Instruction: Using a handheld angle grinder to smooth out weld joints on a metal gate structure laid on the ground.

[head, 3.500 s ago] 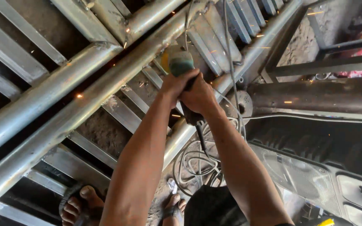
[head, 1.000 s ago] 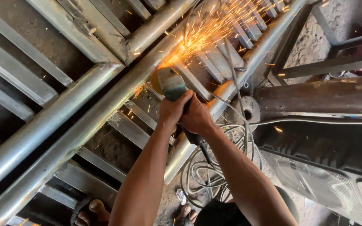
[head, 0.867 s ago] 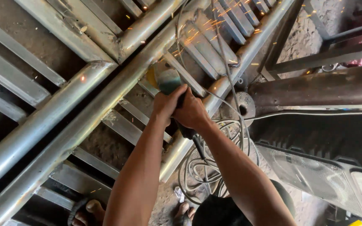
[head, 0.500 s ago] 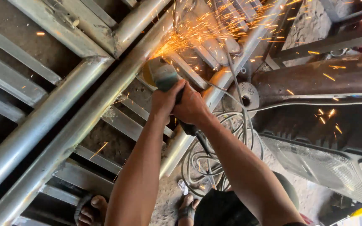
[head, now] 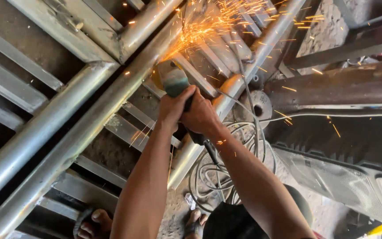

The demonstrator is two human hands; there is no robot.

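Both hands grip a green and black angle grinder (head: 173, 82). My left hand (head: 173, 108) wraps the front of its body, and my right hand (head: 202, 116) holds the rear, where the black cord leaves. The grinder's disc touches a long grey metal pipe (head: 89, 128) that runs diagonally from lower left to upper right. Orange sparks (head: 217, 22) spray up and to the right from the contact point. A second pipe (head: 36, 132) lies alongside on the left and meets a welded joint (head: 116, 53).
Flat metal bars (head: 129, 128) cross beneath the pipes. Coiled cable (head: 208, 172) lies on the dirt floor by my sandalled feet (head: 93, 221). A round grinding disc (head: 257, 106) rests beside another pipe (head: 244, 71). A dark rusty beam (head: 337, 88) and grey plastic panel (head: 332, 177) sit at right.
Grinding went on and off: sparks a second ago, none at 0.9 s, sparks again since. The grinder has stayed at nearly the same spot on the pipe.
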